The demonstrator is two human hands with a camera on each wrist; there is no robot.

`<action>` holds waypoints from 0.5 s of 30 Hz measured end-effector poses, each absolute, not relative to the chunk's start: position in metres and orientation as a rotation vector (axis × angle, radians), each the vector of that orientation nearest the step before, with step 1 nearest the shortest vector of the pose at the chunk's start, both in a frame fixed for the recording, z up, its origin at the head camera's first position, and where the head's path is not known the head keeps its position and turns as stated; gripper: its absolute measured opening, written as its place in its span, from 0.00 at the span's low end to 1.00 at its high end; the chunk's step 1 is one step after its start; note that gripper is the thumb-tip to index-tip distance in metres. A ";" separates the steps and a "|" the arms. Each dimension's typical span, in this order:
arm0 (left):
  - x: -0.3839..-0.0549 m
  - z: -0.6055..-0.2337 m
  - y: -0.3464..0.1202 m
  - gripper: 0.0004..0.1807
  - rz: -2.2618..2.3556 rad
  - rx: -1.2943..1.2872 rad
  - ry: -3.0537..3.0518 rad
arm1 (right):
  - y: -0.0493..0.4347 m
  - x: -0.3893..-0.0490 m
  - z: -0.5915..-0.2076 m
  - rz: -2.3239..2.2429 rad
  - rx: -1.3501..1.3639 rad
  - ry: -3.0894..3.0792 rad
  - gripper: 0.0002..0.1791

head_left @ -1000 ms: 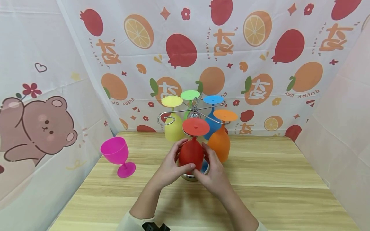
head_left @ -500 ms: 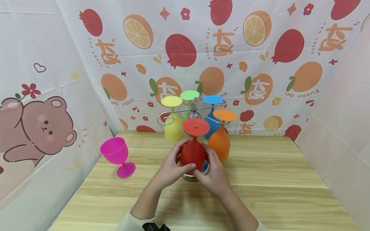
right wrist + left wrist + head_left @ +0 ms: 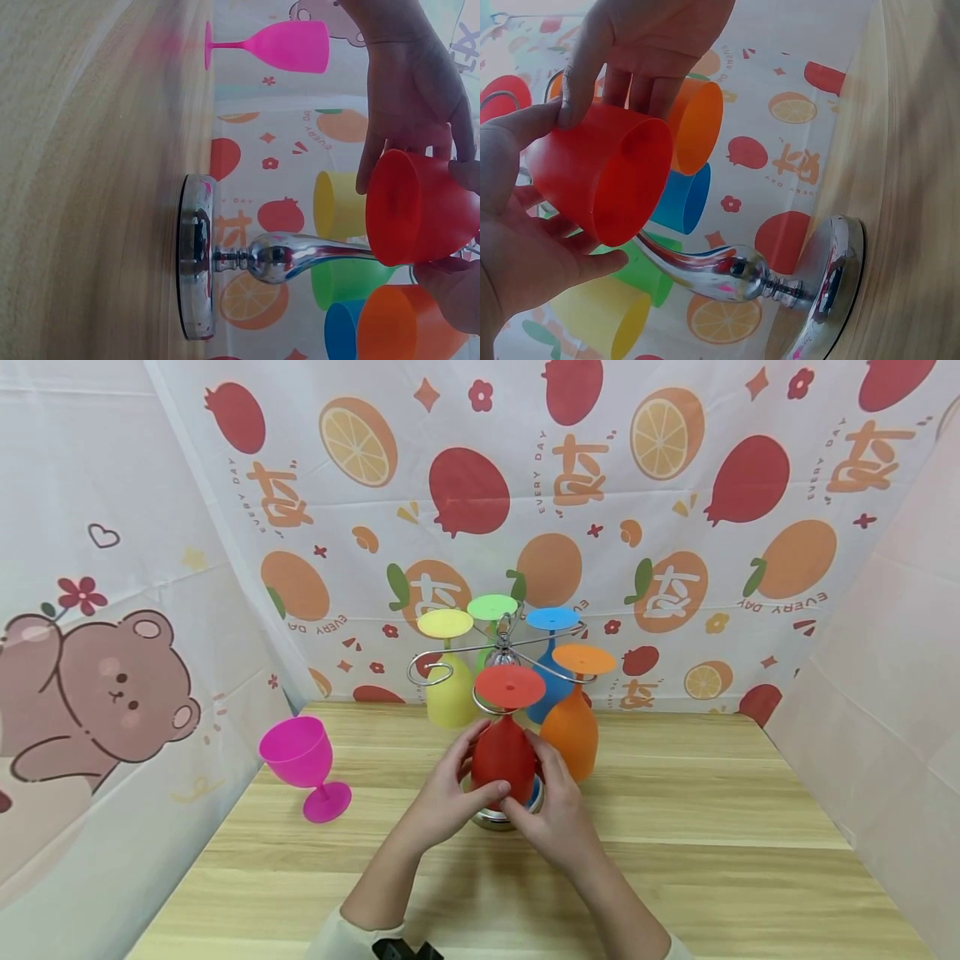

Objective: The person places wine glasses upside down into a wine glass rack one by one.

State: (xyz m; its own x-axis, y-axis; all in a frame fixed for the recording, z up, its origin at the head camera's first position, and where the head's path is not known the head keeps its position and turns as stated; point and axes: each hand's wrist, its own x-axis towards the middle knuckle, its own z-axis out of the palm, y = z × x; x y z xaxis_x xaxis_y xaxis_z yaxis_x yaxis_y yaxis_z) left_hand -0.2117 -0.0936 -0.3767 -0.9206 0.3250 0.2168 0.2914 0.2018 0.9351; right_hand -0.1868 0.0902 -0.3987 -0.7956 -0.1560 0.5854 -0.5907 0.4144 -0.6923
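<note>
In the head view, an upside-down red plastic goblet [image 3: 504,764] is between my two hands. My left hand [image 3: 448,793] grips its bowl from the left, and my right hand [image 3: 557,802] from the right, thumbs meeting in front. Its round foot is at a curled front hook of the chrome goblet rack [image 3: 504,647]; whether the foot rests on the hook I cannot tell. Both wrist views show the red bowl's open rim facing the table, clear of the rack's round base [image 3: 832,285]. Part of the bowl is hidden by fingers.
Yellow [image 3: 448,689], green [image 3: 492,607], blue [image 3: 552,681] and orange goblets [image 3: 573,731] hang inverted from the rack. Another curled arm [image 3: 433,672] bears no goblet. A magenta goblet [image 3: 303,756] stands upright at the left on the wooden table [image 3: 712,827]. Printed cloths hang behind and beside.
The red goblet's bowl has shifted slightly to the right, and its foot sits a little higher, showing more of the hook beneath. Both hands keep their grip almost in place.
</note>
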 end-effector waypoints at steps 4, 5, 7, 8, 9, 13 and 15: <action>-0.212 -0.376 -0.094 0.43 1.867 0.637 2.410 | 0.090 -0.187 -0.398 1.344 0.634 -2.231 0.47; -0.212 -0.376 -0.095 0.42 1.870 0.639 2.407 | 0.090 -0.187 -0.398 1.341 0.633 -2.230 0.47; -0.211 -0.376 -0.095 0.41 1.873 0.643 2.407 | 0.090 -0.187 -0.398 1.333 0.630 -2.226 0.46; -0.211 -0.376 -0.095 0.41 1.874 0.643 2.406 | 0.090 -0.187 -0.398 1.324 0.633 -2.221 0.46; -0.211 -0.376 -0.095 0.41 1.875 0.642 2.406 | 0.090 -0.187 -0.398 1.321 0.634 -2.216 0.45; -0.212 -0.376 -0.096 0.40 1.884 0.645 2.416 | 0.092 -0.188 -0.399 1.308 0.655 -2.158 0.42; -0.212 -0.376 -0.096 0.39 1.892 0.648 2.417 | 0.094 -0.188 -0.399 1.304 0.660 -2.112 0.39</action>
State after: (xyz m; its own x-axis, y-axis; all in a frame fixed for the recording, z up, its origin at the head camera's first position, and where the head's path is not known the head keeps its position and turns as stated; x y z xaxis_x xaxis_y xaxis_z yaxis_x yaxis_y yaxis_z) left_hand -0.2120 -0.0962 -0.3761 -0.9147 0.3212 0.2452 0.3152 0.1873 0.9304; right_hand -0.1879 0.0941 -0.3993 -0.7186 -0.1137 0.6861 -0.6644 0.4040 -0.6288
